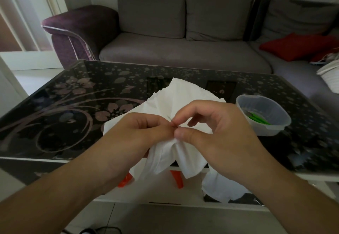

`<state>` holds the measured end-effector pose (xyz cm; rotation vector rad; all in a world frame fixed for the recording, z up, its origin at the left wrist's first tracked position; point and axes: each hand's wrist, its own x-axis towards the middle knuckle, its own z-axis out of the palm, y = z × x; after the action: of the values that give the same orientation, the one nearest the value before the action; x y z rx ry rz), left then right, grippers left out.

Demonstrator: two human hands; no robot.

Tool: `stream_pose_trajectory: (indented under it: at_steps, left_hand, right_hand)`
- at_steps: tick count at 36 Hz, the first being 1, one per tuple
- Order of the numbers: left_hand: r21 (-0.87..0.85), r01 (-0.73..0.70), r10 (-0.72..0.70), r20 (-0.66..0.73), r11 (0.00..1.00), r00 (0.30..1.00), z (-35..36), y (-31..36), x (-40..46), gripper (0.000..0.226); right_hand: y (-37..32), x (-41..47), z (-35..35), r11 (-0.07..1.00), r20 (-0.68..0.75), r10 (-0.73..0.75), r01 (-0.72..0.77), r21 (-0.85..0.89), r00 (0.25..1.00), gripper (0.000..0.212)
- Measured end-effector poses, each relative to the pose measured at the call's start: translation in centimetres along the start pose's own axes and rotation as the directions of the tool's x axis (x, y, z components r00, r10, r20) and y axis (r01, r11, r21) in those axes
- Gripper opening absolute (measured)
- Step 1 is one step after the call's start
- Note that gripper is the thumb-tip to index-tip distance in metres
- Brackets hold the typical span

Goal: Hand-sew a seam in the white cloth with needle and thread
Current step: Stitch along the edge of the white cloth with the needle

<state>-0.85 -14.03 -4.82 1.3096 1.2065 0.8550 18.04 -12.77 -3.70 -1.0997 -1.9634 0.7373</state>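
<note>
The white cloth [176, 98] lies bunched over the near edge of the dark floral glass table [73, 105], part of it hanging down below my hands. My left hand [143, 129] grips a gathered fold of the cloth. My right hand [211, 129] pinches the thin needle [169, 118] between thumb and forefinger, right at the fold where both hands meet. Only a short metal tip of the needle shows above my fingertips. I cannot make out the thread.
A clear plastic container [264, 116] with green items inside stands on the table to the right. A grey sofa [183, 50] with a red cushion [295, 46] runs behind the table. Orange objects [177, 178] and white cloth sit under the table's edge.
</note>
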Motion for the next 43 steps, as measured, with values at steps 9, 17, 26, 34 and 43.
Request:
stream_pose_trajectory:
  at_steps: [9,17,26,34,43]
  left_hand:
    - [-0.007,0.017,-0.017,-0.003,1.0,1.0,0.2,0.1,0.1,0.019]
    - [0.006,0.026,-0.026,0.0,1.0,1.0,0.5,-0.5,-0.3,0.02]
    - [0.117,-0.009,0.017,-0.069,0.993,0.997,0.3,1.4,0.4,0.019]
    - [0.224,-0.069,0.095,-0.104,0.972,0.99,0.3,0.5,0.4,0.014]
    - [0.258,-0.07,0.097,-0.092,0.964,0.991,0.8,-0.4,0.5,0.012]
  right_hand:
    - [0.4,0.1,-0.4,0.959,-0.062,0.124,-0.104,0.264,0.99,0.013]
    - [0.7,-0.5,-0.1,0.901,-0.047,0.18,-0.146,0.409,0.983,0.016]
    - [-0.7,1.3,-2.1,0.867,-0.112,0.167,-0.092,0.49,0.98,0.014]
    - [0.1,1.0,-2.0,0.784,-0.043,0.216,-0.147,0.603,0.976,0.014]
    - [0.4,0.7,-1.4,0.731,0.012,0.216,-0.17,0.661,0.976,0.011]
